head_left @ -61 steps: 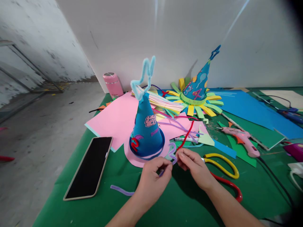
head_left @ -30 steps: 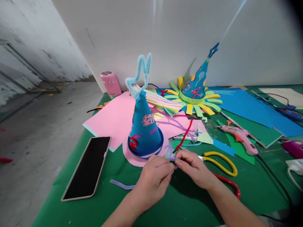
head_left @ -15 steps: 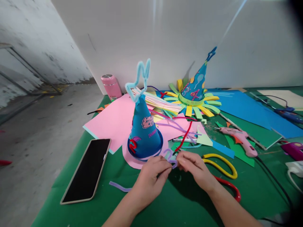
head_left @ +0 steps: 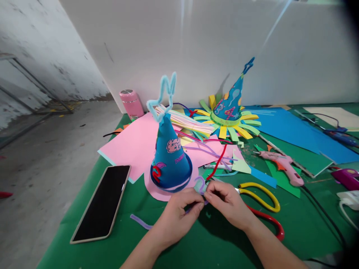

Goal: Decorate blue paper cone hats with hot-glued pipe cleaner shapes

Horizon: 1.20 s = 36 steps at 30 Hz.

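Note:
Between my hands is a purple pipe cleaner (head_left: 201, 181), bent into a curve at its upper end. My left hand (head_left: 183, 209) pinches it from the left, and part of it is hidden behind the fingers. My right hand (head_left: 227, 201) grips it from the other side, fingertips close to the left ones. Just beyond stands a blue cone party hat (head_left: 171, 160) on a pink paper brim (head_left: 151, 190), topped with a light-blue pipe-cleaner star (head_left: 160, 101). Another purple pipe-cleaner piece (head_left: 140, 222) lies by my left forearm.
Scissors (head_left: 263, 194) with yellow and red handles lie beside my right hand. A pink glue gun (head_left: 283, 164) with a cord is further right. A phone (head_left: 102, 201) lies left; a pink bottle (head_left: 131, 104) and a second decorated hat (head_left: 230, 102) stand at the back.
My fingers have shifted along the purple pipe cleaner, and its lower part is now more covered by them. My right hand has moved slightly left, closer to my left fingertips.

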Each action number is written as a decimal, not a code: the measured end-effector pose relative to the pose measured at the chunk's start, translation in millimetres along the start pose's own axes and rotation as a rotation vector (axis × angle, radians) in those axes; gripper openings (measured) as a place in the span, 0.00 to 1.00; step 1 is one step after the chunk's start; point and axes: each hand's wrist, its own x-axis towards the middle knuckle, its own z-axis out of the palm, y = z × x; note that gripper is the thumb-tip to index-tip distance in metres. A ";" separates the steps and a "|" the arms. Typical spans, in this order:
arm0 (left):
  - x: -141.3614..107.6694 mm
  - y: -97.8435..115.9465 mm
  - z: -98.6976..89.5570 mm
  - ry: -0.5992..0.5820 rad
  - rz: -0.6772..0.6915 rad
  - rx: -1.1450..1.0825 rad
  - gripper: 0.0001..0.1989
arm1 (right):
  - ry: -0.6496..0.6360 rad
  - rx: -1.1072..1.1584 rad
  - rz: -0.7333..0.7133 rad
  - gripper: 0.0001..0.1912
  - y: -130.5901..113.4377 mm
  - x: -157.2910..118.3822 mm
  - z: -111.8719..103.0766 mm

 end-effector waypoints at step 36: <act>-1.7 6.9 4.2 -0.026 0.102 0.009 0.08 | 0.163 0.099 -0.040 0.14 4.5 0.5 1.4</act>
